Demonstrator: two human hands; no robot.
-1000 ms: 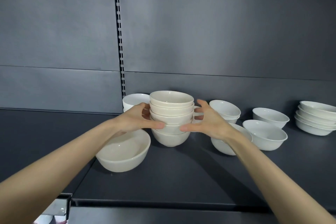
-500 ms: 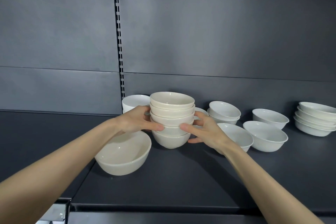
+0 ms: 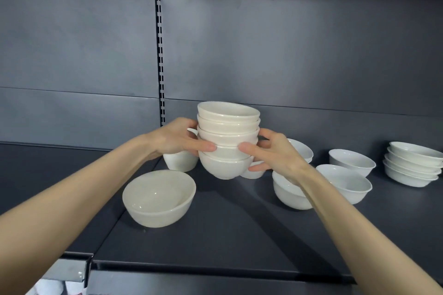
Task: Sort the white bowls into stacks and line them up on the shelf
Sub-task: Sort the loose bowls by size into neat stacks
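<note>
A stack of several cream-white bowls [image 3: 227, 136] is held between both hands, its bottom slightly above the dark shelf [image 3: 215, 235]. My left hand [image 3: 177, 140] grips the stack's left side. My right hand [image 3: 275, 155] grips the right side, fingers wrapped behind and under it. A larger cream bowl [image 3: 159, 201] stands alone on the shelf to the front left. Behind my left hand is a white bowl [image 3: 179, 163], partly hidden.
Loose white bowls lie to the right: one under my right wrist [image 3: 287, 195], one beside it [image 3: 345, 182], one further back [image 3: 351, 161]. A stack of wide bowls [image 3: 412, 164] stands at the far right. A slotted upright [image 3: 160, 55] runs up the back panel.
Both hands have closed tighter on the stack, and it has risen a little off the shelf. The other bowls have not moved.
</note>
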